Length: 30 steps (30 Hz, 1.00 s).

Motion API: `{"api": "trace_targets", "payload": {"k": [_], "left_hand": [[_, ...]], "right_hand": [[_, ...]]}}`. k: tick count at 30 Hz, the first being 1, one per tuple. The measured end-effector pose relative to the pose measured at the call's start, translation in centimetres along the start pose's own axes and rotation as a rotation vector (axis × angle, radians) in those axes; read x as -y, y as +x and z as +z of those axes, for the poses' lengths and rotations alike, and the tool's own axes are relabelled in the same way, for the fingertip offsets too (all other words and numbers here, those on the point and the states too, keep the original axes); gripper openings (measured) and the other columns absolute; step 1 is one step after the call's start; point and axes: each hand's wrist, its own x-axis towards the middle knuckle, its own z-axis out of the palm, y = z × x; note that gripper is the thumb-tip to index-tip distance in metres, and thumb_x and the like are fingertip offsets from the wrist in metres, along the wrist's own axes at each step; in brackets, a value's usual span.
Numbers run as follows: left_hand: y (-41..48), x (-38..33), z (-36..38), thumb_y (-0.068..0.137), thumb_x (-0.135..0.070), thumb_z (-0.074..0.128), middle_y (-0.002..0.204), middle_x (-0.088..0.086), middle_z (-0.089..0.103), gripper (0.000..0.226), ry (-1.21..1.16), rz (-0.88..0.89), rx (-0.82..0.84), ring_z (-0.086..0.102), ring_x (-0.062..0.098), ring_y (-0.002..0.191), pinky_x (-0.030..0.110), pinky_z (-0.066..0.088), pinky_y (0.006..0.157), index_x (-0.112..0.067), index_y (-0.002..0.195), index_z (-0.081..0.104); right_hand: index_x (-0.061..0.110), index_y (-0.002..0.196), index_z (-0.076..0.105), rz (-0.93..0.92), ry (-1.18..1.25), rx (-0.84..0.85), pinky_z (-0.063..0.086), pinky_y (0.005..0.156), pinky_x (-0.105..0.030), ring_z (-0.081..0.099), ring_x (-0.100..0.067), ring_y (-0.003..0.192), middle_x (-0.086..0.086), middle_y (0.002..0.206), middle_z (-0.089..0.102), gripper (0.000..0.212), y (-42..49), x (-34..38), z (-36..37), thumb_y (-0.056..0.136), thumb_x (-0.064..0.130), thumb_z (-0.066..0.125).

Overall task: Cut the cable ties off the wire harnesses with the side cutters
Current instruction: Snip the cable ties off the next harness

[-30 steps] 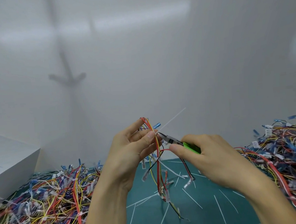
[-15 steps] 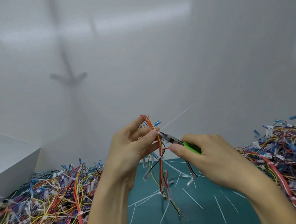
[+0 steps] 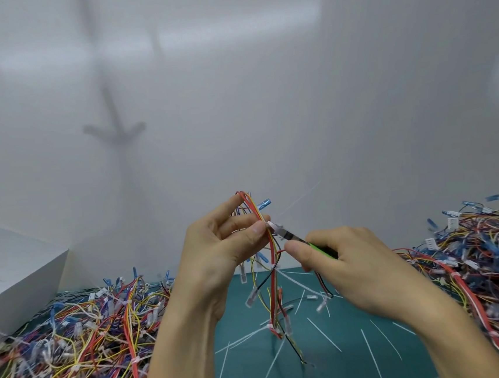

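- Now side cutters: tip sits right at the head of the white cable tie, vs. just short of it a sec ago. Tie tail is blurred, so prob. mid-snip.
- Left hand pinches the wire harness w/ thumb & fingers, held up above the worktop. Right hand is curled round the green handles.
- Means this tie is about off; a 2nd tie lower on the same harness looks uncut.
- Teal worktop strewn w/ cut tie strips. Harness piles left & right, white box far left, plain white wall behind.
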Motion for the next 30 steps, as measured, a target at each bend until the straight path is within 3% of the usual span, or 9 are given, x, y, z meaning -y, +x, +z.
{"api": "trace_targets", "payload": {"k": [7, 17, 21, 25, 30], "left_hand": [[0.0, 0.01, -0.17, 0.068, -0.008, 0.074, 0.091, 0.011, 0.077, 0.071, 0.028, 0.019, 0.014, 0.074, 0.019, 0.08, 0.027, 0.06, 0.076, -0.01, 0.136, 0.053], [0.16, 0.18, -0.3, 0.069, -0.007, 0.074, 0.093, 0.011, 0.076, 0.07, 0.047, 0.033, 0.027, 0.074, 0.022, 0.085, 0.03, 0.06, 0.079, -0.013, 0.136, 0.053], [0.18, 0.22, -0.3, 0.072, -0.004, 0.073, 0.093, 0.012, 0.076, 0.067, 0.048, 0.035, 0.032, 0.074, 0.022, 0.085, 0.03, 0.06, 0.078, -0.015, 0.134, 0.054], [0.25, 0.28, -0.27, 0.076, 0.0, 0.071, 0.093, 0.011, 0.077, 0.063, 0.052, 0.04, 0.033, 0.074, 0.021, 0.084, 0.029, 0.06, 0.078, -0.015, 0.134, 0.054], [0.29, 0.21, -0.24, 0.076, 0.002, 0.071, 0.093, 0.012, 0.076, 0.066, 0.042, 0.043, 0.033, 0.074, 0.021, 0.084, 0.028, 0.06, 0.077, -0.012, 0.137, 0.052]], "right_hand": [[0.014, 0.069, 0.064, 0.022, 0.103, 0.058, 0.035, 0.053, -0.019, 0.046, -0.003, 0.05, 0.025, 0.051, 0.054, 0.063, 0.0, 0.14, 0.15, 0.09, 0.067, 0.039], [0.02, 0.064, 0.063, 0.026, 0.163, 0.069, 0.036, 0.05, -0.016, 0.044, -0.004, 0.046, 0.014, 0.05, 0.054, 0.065, 0.11, -0.27, 0.31, 0.081, 0.076, 0.035], [0.021, 0.064, 0.064, 0.03, 0.164, 0.07, 0.034, 0.05, -0.019, 0.044, -0.005, 0.047, 0.011, 0.05, 0.053, 0.065, 0.17, -0.54, 0.35, 0.083, 0.076, 0.035], [0.021, 0.065, 0.064, 0.038, 0.178, 0.083, 0.039, 0.057, -0.03, 0.045, -0.007, 0.049, 0.008, 0.049, 0.051, 0.063, 0.2, -0.72, 0.44, 0.088, 0.073, 0.038], [0.021, 0.063, 0.063, 0.036, 0.197, 0.095, 0.037, 0.056, -0.031, 0.04, -0.008, 0.045, 0.006, 0.048, 0.05, 0.063, 0.2, -0.72, 0.47, 0.088, 0.072, 0.038]]}}
